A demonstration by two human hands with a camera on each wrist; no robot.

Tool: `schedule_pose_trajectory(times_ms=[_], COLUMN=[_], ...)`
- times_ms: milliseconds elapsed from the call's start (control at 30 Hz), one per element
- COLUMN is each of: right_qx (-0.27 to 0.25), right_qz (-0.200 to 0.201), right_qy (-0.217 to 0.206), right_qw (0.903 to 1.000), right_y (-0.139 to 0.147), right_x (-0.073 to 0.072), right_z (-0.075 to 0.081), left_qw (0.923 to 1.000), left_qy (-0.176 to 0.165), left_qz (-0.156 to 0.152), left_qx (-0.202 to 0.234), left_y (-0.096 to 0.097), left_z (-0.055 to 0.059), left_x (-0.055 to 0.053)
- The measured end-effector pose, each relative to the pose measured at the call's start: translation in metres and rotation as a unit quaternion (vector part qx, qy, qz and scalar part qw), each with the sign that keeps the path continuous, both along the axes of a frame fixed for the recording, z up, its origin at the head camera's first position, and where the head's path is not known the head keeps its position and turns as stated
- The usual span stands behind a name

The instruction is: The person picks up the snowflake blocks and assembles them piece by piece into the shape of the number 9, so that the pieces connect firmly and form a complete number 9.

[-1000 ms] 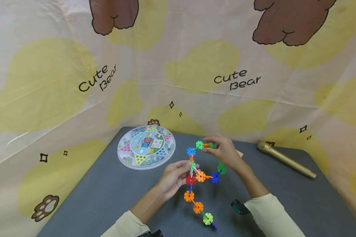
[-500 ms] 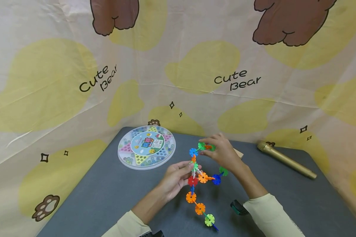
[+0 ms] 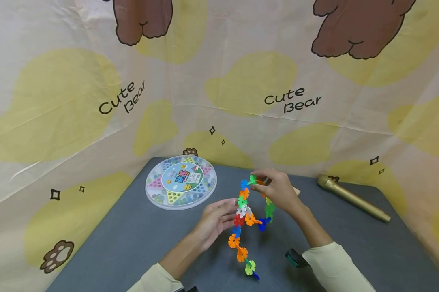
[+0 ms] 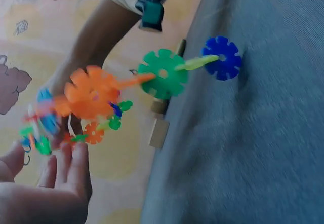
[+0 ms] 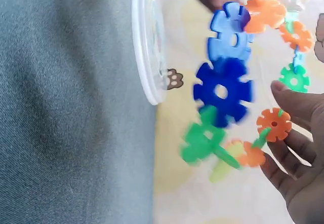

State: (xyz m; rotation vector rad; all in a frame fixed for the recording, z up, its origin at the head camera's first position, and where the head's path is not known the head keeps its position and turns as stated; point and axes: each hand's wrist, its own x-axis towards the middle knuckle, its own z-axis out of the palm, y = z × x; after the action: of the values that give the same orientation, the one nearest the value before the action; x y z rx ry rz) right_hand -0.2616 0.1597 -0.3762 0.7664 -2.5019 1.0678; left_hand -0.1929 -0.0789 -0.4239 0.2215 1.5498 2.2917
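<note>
A chain of colourful notched snowflake discs [image 3: 234, 241] hangs over the table from my right hand [image 3: 279, 188]. The thumb and fingers of that hand pinch it near a green disc [image 3: 253, 179] at the top. My left hand [image 3: 213, 223] is beside the middle of the chain, fingers loosely extended, with the thumb apart from the discs in the left wrist view. One strand ends low with a dark blue disc [image 4: 221, 58]. Another strand, with a dark blue disc [image 5: 233, 79] in the right wrist view, loops up on the right; part of it is behind my right hand.
A round Chinese checkers set [image 3: 181, 176] with marbles under a clear lid lies at the back left of the grey table [image 3: 131, 239]. A gold microphone-shaped stick [image 3: 354, 198] is at the right. Wooden blocks [image 4: 159, 133] sit behind my right hand, before a bear-print cloth [image 3: 234, 81].
My left fingers have come off the chain's middle. The chain has twisted, its discs turning and its lower end swinging slightly left. My right hand keeps its hold at the top.
</note>
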Motion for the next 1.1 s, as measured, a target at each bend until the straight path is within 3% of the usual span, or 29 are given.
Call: schedule_pose_trajectory(times_ms=[133,233,400,500,600,700,933,1000,1100], right_qx=[-0.048,-0.078,-0.129,-0.157,-0.18,-0.2,-0.239,-0.248,-0.256], right_qz=[-0.008,-0.016,-0.016,-0.001,0.024,0.048,0.06,0.061,0.062], right_qy=[-0.037,-0.068,-0.103,-0.116,-0.12,-0.119,-0.133,-0.138,-0.14], right_qw=[0.9981,0.9945,0.986,0.9808,0.9761,0.9714,0.9601,0.9568,0.9544], right_y=[0.003,0.005,0.009,0.012,0.016,0.018,0.02,0.02,0.02], right_x=[0.002,0.003,0.002,0.002,0.002,0.003,0.002,0.002,0.001], right_z=[-0.002,-0.004,-0.01,-0.013,-0.015,-0.017,-0.017,-0.017,-0.016], left_qw=[0.9995,0.9967,0.9794,0.9634,0.95,0.9414,0.9197,0.9179,0.9212], left_qy=[-0.008,-0.021,-0.029,-0.008,0.017,0.027,0.028,0.031,0.053], left_qz=[0.002,-0.038,-0.171,-0.249,-0.3,-0.327,-0.375,-0.374,-0.351], left_qx=[-0.031,-0.069,-0.104,-0.099,-0.087,-0.078,-0.112,-0.128,-0.16], left_y=[-0.009,-0.016,-0.029,-0.037,-0.042,-0.043,-0.032,-0.027,-0.017], left_z=[-0.008,-0.014,-0.022,-0.024,-0.027,-0.028,-0.022,-0.02,-0.019], left_x=[0.001,0.005,0.013,0.016,0.017,0.02,0.025,0.026,0.028])
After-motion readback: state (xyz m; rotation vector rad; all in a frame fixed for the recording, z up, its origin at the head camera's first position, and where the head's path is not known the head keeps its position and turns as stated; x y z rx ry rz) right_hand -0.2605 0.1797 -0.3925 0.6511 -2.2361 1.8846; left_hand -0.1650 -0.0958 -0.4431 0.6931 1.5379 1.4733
